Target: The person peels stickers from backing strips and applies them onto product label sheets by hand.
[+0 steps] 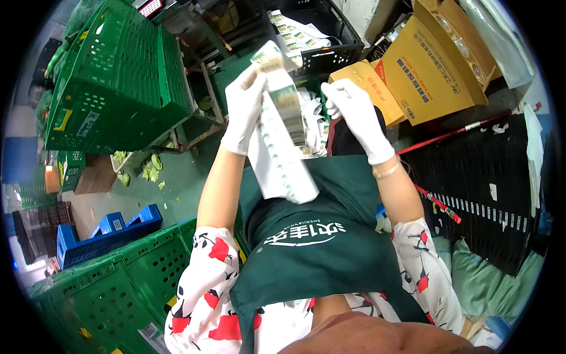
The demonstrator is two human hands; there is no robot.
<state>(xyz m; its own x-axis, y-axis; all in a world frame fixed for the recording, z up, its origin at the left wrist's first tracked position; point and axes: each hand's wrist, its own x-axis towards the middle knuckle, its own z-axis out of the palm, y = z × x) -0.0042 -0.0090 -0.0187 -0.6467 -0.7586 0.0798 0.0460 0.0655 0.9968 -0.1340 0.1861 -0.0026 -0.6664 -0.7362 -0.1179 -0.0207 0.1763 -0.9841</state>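
My left hand, in a white glove, is closed on a strip of labels. The strip has a white backing and green-and-beige printed labels. It hangs down in front of my dark green apron, and part of it folds over near my fingers. To the right, my right hand, also gloved in white, is raised apart from the strip with its fingers curled in. Whether anything sits between those fingertips I cannot make out. Below and between my hands lies a heap of white label strips.
Green crates stand stacked at the upper left, with more green crates at lower left beside a blue crate. A black crate holds label sheets. Cardboard boxes, a red pole and black crates are on the right.
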